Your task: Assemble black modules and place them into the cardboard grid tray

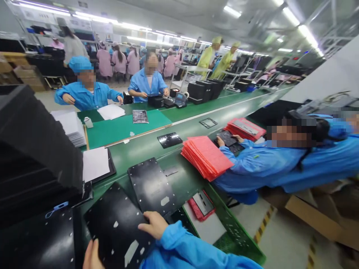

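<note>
A flat black panel with pale label-like patches lies tilted in front of me, between my hands. My left hand, cut off by the bottom of the picture, grips its near left edge with the fingers close together. On the opposite edge, the thumb and fingers of my right hand close on the same panel. Just beyond, a second black panel with small light dots along its border rests on the green conveyor belt. Another dark panel is at the lower left.
A tall black stack rises at my left beside white sheets. To the right are red padded pouches and a green crate. Co-workers in blue sit across the belt and at the right; one holds a dark part.
</note>
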Demonstrator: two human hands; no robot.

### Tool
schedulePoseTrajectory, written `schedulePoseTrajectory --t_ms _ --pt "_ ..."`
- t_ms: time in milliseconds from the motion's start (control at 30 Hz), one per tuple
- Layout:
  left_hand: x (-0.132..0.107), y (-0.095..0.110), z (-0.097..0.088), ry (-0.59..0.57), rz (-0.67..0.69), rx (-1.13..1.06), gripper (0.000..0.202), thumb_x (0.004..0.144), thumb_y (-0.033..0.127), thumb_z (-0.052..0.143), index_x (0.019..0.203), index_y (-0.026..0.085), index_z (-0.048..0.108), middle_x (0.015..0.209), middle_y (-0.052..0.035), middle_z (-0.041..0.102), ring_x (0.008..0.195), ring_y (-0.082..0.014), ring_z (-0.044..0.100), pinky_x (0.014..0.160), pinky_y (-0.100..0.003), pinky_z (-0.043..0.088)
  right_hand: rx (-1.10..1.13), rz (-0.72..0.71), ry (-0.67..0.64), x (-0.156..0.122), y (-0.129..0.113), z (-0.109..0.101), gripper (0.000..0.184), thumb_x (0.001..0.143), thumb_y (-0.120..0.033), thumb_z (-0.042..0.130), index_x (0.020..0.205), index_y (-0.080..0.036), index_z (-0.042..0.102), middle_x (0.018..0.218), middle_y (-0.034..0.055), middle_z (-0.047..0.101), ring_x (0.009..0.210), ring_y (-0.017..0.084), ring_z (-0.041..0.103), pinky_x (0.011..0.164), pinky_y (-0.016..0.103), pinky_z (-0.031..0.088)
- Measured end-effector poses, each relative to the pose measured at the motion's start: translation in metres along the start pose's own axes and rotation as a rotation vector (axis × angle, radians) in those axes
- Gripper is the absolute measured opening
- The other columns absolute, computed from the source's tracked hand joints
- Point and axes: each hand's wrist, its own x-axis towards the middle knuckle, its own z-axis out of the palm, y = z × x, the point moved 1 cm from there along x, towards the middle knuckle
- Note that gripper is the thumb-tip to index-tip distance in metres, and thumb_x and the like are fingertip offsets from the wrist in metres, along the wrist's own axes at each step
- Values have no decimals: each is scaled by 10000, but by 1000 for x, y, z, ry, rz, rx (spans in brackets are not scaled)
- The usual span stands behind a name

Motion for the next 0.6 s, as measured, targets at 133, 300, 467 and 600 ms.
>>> schedulePoseTrajectory --t_ms 133,300,467,600 --pt "-15 58 86 -52 -184 -242 679 741 499 561 1310 140 475 1370 -142 498 1299 -310 436 1132 -450 305 111 119 144 -8 37 -51 201 786 -357 642 783 -157 655 667 10 592 644 149 522 567 246 329" --pt "-18 95 133 -43 -130 -158 768 633 551 607 1273 137 516 1287 -147 551 1262 -342 467 1108 -462 330 88 42 272 -7 69 -95 277 784 -346 646 992 -166 671 956 85 649 910 231 589 812 333 449" --pt "-15 94 144 -11 19 178 1011 485 671 615 1330 136 469 1328 -172 509 1246 -384 466 1083 -497 350 89 -123 405 29 112 -144 485 805 -326 624 1265 -194 545 1300 123 541 1221 252 474 1054 418 366" --pt "-21 106 149 -55 53 269 1062 503 697 593 1385 145 384 1447 -155 392 1334 -359 365 1143 -459 250 -98 -38 265 94 145 -168 713 731 -336 725 1366 -161 452 1390 148 473 1314 301 384 1095 477 311"
